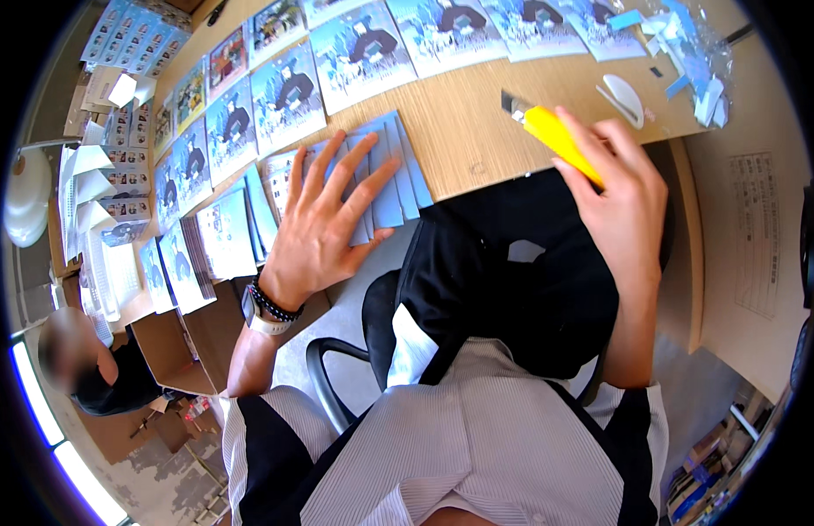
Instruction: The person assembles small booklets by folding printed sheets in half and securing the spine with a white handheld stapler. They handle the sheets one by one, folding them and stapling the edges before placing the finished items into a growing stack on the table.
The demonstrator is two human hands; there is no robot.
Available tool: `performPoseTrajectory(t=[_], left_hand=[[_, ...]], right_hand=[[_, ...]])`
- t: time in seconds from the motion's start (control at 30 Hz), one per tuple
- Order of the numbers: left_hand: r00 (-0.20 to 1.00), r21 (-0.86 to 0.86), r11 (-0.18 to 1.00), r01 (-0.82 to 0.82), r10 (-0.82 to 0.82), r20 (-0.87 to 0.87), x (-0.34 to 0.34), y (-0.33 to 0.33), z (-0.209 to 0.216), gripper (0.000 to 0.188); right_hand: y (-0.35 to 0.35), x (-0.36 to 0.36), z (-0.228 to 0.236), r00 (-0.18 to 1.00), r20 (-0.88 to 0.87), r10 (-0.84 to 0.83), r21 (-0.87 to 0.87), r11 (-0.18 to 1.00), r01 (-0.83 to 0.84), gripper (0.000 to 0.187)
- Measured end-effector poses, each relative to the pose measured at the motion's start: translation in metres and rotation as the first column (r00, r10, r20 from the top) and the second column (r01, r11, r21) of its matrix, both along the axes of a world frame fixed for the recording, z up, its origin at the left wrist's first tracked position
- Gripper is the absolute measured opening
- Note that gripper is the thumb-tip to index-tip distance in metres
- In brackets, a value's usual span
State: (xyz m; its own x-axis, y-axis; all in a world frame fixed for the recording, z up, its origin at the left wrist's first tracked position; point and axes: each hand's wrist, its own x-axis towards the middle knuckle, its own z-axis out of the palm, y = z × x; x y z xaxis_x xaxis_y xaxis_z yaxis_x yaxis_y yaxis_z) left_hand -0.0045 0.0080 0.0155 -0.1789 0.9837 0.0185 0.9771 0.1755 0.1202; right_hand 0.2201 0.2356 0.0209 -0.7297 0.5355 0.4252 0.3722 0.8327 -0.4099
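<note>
Spreading the fingers of the left hand (319, 219) wide, palm down, across an overlapping fan of glossy light-blue paper booklets (412, 171). Wearing a white-strapped watch (268, 326) and a dark beaded bracelet (278, 307) on that wrist, too. And now over to the right of the fan, gripping a yellow plastic box cutter (560, 140) in a closed right hand (630, 188), aiming its bare blade leftward and away, above the pale wooden table (473, 114). Next, just beyond the fan, meeting a row of pale-blue illustrated covers (363, 53), and to its left, more upright-edged blue booklets (223, 237). Far to the right of the fan, past the cutter, finding a white oval plastic piece (623, 98) beside a crumpled heap of blue and clear scraps (687, 57).
</note>
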Motion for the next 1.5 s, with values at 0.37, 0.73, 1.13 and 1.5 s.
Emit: performPoseTrajectory(t=[0.37, 0.73, 1.13, 1.5], left_hand=[[0.995, 0.073, 0.994, -0.087, 0.084, 0.045, -0.003, 0.003, 0.005, 0.117], [0.994, 0.213, 0.976, -0.047, 0.025, 0.104, -0.006, 0.022, -0.007, 0.11], [0.928, -0.077, 0.94, -0.331, 0.34, 0.154, -0.044, -0.124, 0.063, 0.118], [0.942, -0.125, 0.953, -0.276, 0.294, 0.162, -0.095, -0.142, 0.026, 0.121]], right_hand=[[0.017, -0.022, -0.012, 0.988, 0.151, -0.046, 0.123, 0.992, 0.028, 0.044], [0.002, -0.032, -0.008, 0.999, 0.032, 0.044, 0.09, 0.995, -0.047, 0.047], [-0.018, -0.026, -0.011, 0.986, -0.022, 0.167, 0.039, 0.985, -0.167, 0.047], [-0.069, -0.055, -0.004, 0.906, -0.047, 0.421, -0.267, 0.869, -0.417, 0.05]])
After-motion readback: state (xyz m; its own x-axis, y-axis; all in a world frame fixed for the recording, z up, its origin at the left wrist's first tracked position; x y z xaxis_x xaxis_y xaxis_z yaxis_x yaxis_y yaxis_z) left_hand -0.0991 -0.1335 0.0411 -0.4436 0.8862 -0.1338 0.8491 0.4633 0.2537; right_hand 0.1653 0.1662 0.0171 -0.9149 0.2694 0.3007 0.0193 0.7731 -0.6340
